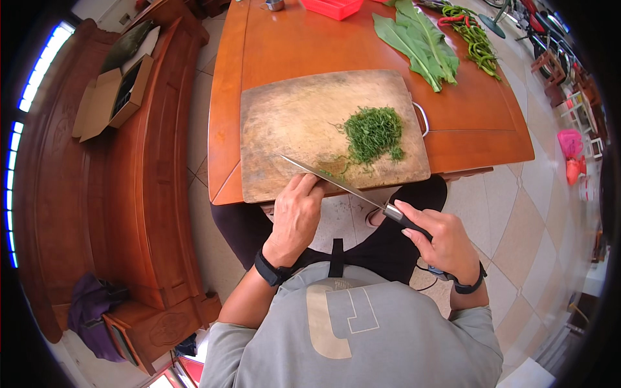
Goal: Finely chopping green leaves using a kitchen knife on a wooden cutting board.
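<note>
A kitchen knife slants over the near edge of a worn wooden cutting board, its tip pointing up and left. My right hand grips the black handle to the right of the board. Beside the blade, at the board's near edge, my left hand has its fingers curled; the blade hides the fingertips, so I cannot tell whether they hold anything. A heap of finely shredded green leaves lies on the right part of the board. A few green scraps lie just beyond the blade.
Large whole green leaves lie on the wooden table, near green and red chili peppers. A red plastic basket and a small metal cup stand at the far side. To the left, a wooden bench holds an open cardboard box.
</note>
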Action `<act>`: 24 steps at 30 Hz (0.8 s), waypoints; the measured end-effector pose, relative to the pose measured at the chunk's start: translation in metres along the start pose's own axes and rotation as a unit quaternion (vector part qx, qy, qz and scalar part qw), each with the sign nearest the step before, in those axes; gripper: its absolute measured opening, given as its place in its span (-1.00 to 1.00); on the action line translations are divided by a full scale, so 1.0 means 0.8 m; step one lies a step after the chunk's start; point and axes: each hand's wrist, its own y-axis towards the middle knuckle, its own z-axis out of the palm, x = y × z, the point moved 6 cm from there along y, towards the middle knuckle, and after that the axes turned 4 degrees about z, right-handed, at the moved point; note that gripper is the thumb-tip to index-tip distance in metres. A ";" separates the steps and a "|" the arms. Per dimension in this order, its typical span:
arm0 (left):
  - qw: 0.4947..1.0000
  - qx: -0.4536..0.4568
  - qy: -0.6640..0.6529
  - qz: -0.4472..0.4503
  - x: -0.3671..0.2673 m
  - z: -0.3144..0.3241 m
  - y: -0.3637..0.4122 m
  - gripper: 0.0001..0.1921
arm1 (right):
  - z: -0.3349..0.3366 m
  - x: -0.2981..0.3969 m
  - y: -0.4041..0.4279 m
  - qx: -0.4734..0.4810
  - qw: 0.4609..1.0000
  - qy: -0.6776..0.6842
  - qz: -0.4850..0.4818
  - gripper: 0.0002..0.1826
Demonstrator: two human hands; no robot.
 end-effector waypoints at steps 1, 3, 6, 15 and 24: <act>1.000 -0.003 -0.001 0.002 0.000 0.000 0.000 -0.75 | 0.000 -0.001 -0.001 0.004 1.000 -0.003 0.004 -0.41; 1.000 -0.006 -0.001 0.005 0.000 0.000 0.001 -0.75 | 0.001 -0.002 -0.002 0.007 1.000 -0.005 0.009 -0.41; 1.000 -0.011 -0.002 0.005 -0.001 -0.001 0.001 -0.75 | 0.001 -0.002 -0.002 0.009 1.000 -0.005 0.010 -0.41; 1.000 -0.006 -0.008 -0.002 0.000 0.000 0.001 -0.78 | 0.007 -0.001 0.003 0.022 1.000 -0.010 0.013 -0.40; 1.000 -0.007 -0.005 -0.002 -0.001 -0.002 0.002 -0.80 | 0.014 0.002 0.017 0.026 1.000 0.000 0.009 -0.43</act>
